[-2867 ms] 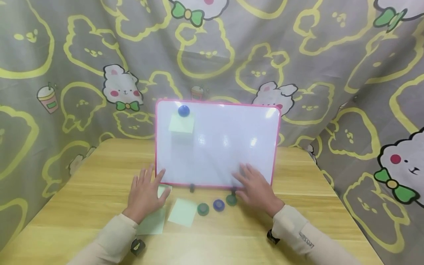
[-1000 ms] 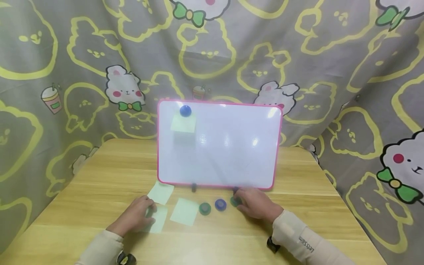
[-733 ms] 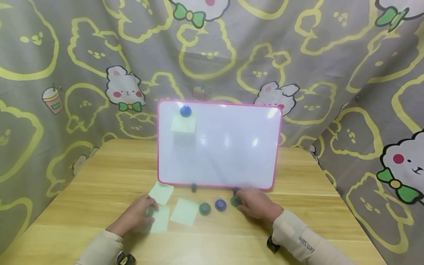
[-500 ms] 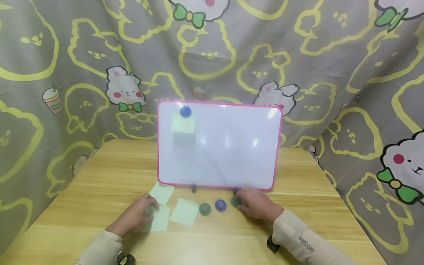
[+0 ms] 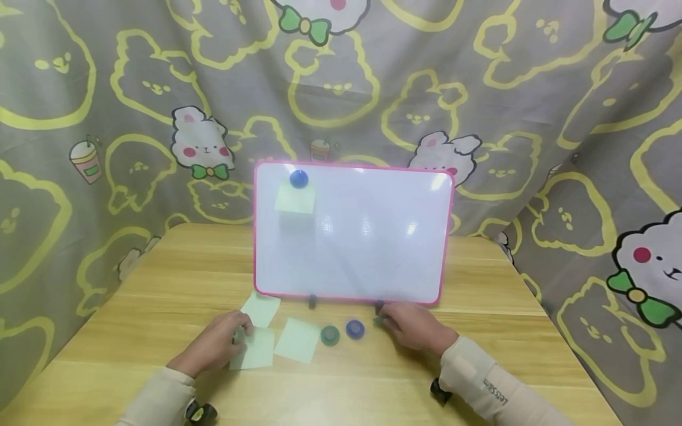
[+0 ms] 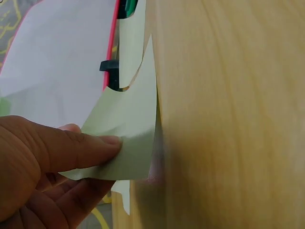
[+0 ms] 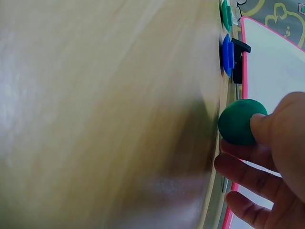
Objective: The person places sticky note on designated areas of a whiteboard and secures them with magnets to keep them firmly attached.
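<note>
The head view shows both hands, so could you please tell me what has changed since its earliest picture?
The left hand drew back from the whiteboard and now pinches the front-left sticky note; the right hand also drew back and took hold of the rightmost green magnet. The whiteboard, its pinned note and blue magnet stayed put.

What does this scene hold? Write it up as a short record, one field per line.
Left grip: pinching a pale note
Right grip: pinching a green magnet
Whiteboard: pink-framed, standing on the table
On whiteboard, upper left: pinned note, blue magnet at its top
Loose on table: two more notes, second green magnet, second blue magnet
Backdrop: patterned curtain
</note>
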Demonstrator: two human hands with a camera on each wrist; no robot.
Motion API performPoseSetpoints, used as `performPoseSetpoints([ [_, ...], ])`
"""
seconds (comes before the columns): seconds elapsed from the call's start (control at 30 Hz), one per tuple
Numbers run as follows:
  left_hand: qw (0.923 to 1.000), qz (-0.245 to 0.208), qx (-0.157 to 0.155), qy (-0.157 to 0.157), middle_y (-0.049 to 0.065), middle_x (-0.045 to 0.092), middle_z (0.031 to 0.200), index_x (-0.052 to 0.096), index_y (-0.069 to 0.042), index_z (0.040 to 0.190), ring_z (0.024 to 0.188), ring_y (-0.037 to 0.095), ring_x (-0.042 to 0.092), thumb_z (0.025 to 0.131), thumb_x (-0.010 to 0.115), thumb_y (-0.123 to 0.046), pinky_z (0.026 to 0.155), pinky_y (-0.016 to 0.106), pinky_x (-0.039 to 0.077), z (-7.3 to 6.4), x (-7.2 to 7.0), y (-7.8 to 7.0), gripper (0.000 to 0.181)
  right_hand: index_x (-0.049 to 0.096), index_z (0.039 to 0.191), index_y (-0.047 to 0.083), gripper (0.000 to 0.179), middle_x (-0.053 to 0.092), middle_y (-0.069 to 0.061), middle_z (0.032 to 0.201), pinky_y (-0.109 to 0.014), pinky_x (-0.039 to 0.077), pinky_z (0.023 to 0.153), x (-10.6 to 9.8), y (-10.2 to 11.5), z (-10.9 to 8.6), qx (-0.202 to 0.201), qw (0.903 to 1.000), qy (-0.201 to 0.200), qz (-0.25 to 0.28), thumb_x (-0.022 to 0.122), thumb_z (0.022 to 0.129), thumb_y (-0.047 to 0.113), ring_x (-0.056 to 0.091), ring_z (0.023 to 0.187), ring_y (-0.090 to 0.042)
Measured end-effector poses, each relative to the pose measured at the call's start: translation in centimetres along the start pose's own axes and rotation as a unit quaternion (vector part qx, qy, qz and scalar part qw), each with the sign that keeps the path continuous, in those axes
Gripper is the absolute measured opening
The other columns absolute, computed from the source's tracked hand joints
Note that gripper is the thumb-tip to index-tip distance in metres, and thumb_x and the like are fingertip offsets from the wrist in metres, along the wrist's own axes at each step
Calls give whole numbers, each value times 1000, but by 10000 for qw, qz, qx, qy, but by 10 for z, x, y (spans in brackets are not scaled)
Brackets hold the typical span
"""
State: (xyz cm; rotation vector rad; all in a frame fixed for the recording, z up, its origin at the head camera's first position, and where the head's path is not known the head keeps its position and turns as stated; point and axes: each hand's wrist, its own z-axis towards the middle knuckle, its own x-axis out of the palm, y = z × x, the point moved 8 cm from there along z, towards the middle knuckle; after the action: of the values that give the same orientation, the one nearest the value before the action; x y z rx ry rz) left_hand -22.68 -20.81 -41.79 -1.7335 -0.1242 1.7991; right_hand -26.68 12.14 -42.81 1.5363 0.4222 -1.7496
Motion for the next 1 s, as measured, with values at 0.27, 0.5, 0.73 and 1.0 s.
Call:
performPoseSetpoints([
  [0.27, 9998, -114, -163, 60, 0, 62, 91, 64, -9, 85, 75, 14, 50, 70, 77, 9, 66, 32, 47, 2, -2, 2, 27, 65, 88, 13, 6, 53, 10, 77, -30, 52, 69, 0, -1, 0, 17, 10000, -46, -41, 63, 93, 15, 54, 71, -7],
  [0.5, 9999, -86, -86, 112, 2, 65, 97, 67, -8, 93, 81, 15, 54, 71, 73, 10, 71, 35, 50, 2, -5, 0, 29, 61, 86, 13, 9, 52, 10, 77, -32, 52, 69, 0, -1, 0, 73, 10000, -9, -41, 59, 94, 11, 52, 71, -8],
  [0.73, 9997, -137, 181, -25, 4, 64, 102, 67, -7, 97, 77, 14, 52, 71, 67, 12, 66, 30, 49, 4, -13, -5, 33, 62, 90, 13, 6, 56, 8, 80, -31, 52, 71, -5, 0, -1, 30, 10000, -95, 8, 59, 93, 9, 55, 73, -9],
  [1.0, 9994, -342, -45, -32, 4, 62, 99, 62, -10, 91, 77, 15, 54, 75, 68, 10, 64, 29, 50, 11, -17, -4, 26, 61, 87, 13, 9, 58, 6, 81, -32, 52, 69, -9, 0, 0, -104, 9995, -264, 114, 58, 91, 6, 55, 74, -10],
])
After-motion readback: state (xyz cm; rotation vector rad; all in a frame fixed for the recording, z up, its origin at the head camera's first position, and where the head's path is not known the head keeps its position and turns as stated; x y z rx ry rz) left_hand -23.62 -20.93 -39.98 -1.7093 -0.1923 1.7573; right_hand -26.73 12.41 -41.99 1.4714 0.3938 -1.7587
